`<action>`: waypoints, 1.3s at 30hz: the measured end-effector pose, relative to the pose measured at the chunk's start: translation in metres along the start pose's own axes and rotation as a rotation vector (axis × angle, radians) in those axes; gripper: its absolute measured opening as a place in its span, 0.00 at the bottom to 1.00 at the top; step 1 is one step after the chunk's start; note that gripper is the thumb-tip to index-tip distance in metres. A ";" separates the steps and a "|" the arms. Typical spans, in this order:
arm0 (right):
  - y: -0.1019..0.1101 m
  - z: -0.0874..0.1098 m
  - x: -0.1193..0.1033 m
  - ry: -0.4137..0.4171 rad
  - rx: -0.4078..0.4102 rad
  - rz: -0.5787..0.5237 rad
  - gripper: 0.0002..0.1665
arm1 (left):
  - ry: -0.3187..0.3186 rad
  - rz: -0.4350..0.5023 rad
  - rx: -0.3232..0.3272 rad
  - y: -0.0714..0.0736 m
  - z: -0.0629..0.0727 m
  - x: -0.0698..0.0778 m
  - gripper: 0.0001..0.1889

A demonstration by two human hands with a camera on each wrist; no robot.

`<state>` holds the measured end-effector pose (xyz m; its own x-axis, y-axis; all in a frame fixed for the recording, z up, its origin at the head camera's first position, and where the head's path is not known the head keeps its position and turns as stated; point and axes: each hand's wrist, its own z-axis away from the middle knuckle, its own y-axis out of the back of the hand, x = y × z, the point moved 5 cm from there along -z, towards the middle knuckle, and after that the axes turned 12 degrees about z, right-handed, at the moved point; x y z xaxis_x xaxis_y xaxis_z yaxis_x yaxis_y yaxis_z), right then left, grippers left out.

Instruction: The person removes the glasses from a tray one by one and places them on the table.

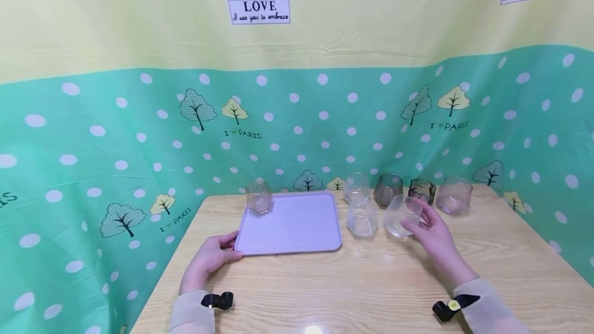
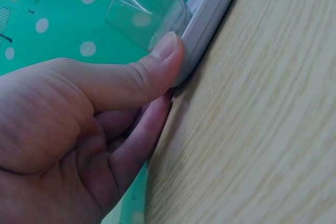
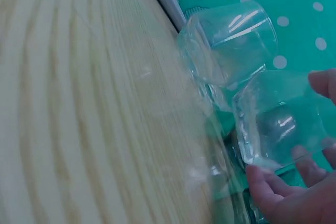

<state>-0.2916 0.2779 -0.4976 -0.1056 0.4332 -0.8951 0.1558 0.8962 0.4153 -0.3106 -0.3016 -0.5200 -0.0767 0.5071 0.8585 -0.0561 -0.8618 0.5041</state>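
Note:
My left hand [image 1: 211, 259] holds the near left corner of a pale lilac tray [image 1: 292, 228], its thumb against the rim in the left wrist view. A faintly tinted glass [image 1: 259, 199] stands at the tray's far left corner. To the right of the tray, my right hand [image 1: 432, 228] grips a clear faceted glass [image 1: 401, 216] between thumb and fingers. That glass is tilted; whether its base touches the table cannot be told. Just left of it stands another clear glass [image 1: 362, 222], also seen beside the held clear glass [image 3: 281, 116] in the right wrist view.
Along the table's back stand a clear glass [image 1: 356, 185], a smoky grey glass [image 1: 389, 189], a dark glass [image 1: 423, 187] and a pinkish glass [image 1: 455, 196]. A green and yellow patterned curtain [image 1: 297, 97] hangs behind the wooden table [image 1: 325, 293].

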 end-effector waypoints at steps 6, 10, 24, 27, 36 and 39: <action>0.000 -0.002 0.005 -0.007 -0.054 0.029 0.54 | -0.002 0.002 -0.003 0.001 -0.001 0.000 0.39; -0.001 -0.003 0.006 0.006 -0.074 0.017 0.55 | -0.001 -0.004 -0.003 0.001 -0.001 0.000 0.38; -0.001 -0.007 0.011 0.006 -0.113 0.040 0.57 | 0.009 0.001 -0.004 0.001 0.000 -0.001 0.38; 0.001 -0.008 0.012 0.003 -0.147 0.036 0.58 | 0.008 0.005 -0.004 0.001 0.000 0.000 0.38; 0.007 -0.008 0.017 -0.051 -0.154 0.111 0.56 | -0.004 -0.010 -0.006 0.000 -0.001 -0.002 0.38; 0.008 -0.008 0.020 -0.067 -0.156 0.132 0.55 | -0.001 -0.008 -0.004 0.000 -0.002 -0.003 0.38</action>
<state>-0.3003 0.2943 -0.5106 -0.0278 0.5447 -0.8382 0.0099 0.8386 0.5447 -0.3123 -0.3034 -0.5228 -0.0756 0.5136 0.8547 -0.0602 -0.8579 0.5102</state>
